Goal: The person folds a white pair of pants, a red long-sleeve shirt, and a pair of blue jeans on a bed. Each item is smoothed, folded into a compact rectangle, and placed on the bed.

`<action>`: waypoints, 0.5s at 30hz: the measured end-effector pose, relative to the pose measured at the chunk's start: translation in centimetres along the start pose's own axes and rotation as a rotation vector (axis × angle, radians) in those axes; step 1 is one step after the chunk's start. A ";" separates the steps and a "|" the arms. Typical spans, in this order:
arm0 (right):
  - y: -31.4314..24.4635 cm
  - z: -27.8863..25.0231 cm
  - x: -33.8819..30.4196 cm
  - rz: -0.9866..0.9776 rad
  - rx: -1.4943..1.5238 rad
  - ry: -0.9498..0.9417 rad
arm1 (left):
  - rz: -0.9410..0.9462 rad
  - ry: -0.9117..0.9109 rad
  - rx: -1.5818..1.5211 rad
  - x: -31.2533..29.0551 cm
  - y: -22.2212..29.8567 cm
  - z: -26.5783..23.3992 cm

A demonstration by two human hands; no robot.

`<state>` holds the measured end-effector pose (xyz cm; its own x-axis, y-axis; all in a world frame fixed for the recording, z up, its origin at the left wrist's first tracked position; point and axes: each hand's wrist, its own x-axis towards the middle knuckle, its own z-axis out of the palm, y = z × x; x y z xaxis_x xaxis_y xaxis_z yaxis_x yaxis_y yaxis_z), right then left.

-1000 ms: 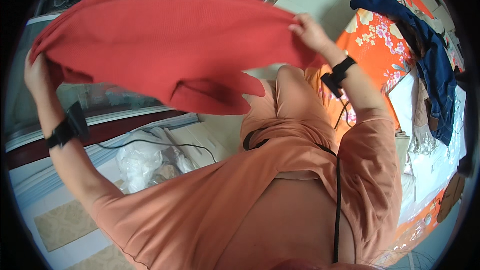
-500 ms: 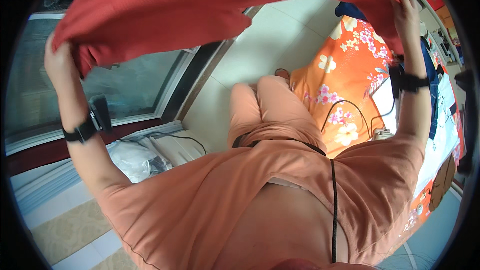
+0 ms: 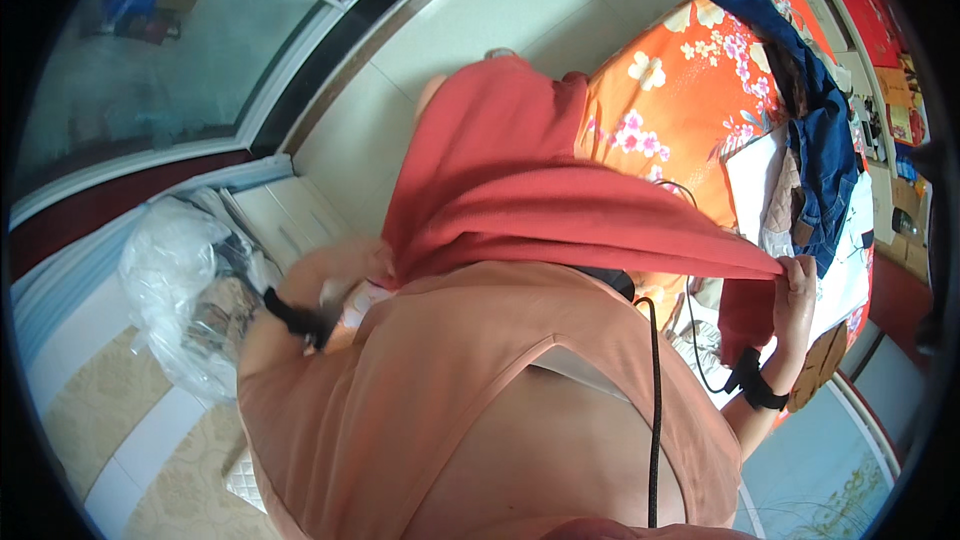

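A red knit garment [image 3: 500, 170] is spread in front of my waist and legs. Its upper edge runs in folds from my left side across to the right. My right hand [image 3: 795, 300] pinches its right corner, and a red flap hangs below those fingers. At the left end, my left hand [image 3: 350, 265] is closed at the garment's edge, smeared by motion, so its fingers show only in part. The garment's exact kind cannot be made out. Black straps circle both my wrists.
An orange flowered cover [image 3: 640, 90] lies to the right, with dark blue jeans [image 3: 825, 160] and white items on it. On the left, a clear plastic bag [image 3: 170, 280] rests below a glass sliding door [image 3: 200, 90]. A black cord [image 3: 655, 420] hangs over my shirt.
Both hands have come down from overhead height toward my waist, bringing the red garment with them. It now covers my legs, and the jeans show more fully.
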<state>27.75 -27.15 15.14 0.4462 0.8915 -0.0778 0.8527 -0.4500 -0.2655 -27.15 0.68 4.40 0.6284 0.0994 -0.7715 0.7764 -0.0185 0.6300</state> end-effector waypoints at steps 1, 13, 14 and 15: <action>0.1 0.0 -0.5 0.016 -0.037 0.012 | 0.081 0.044 0.010 1.2 0.4 -1.6; -2.9 -2.1 10.4 -0.349 -0.585 0.633 | 0.733 0.018 0.528 8.4 9.6 7.7; -5.3 -1.7 13.3 -0.353 -0.508 0.711 | 0.741 0.001 0.500 8.0 9.9 8.1; -8.4 -1.2 16.0 -0.462 -0.468 0.847 | 0.676 -0.028 0.516 7.7 10.2 8.4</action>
<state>28.07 -9.21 17.33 -0.0568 0.7353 0.6753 0.9262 -0.2137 0.3106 -13.94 -7.06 4.15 0.9607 -0.1206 -0.2501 0.1544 -0.5168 0.8421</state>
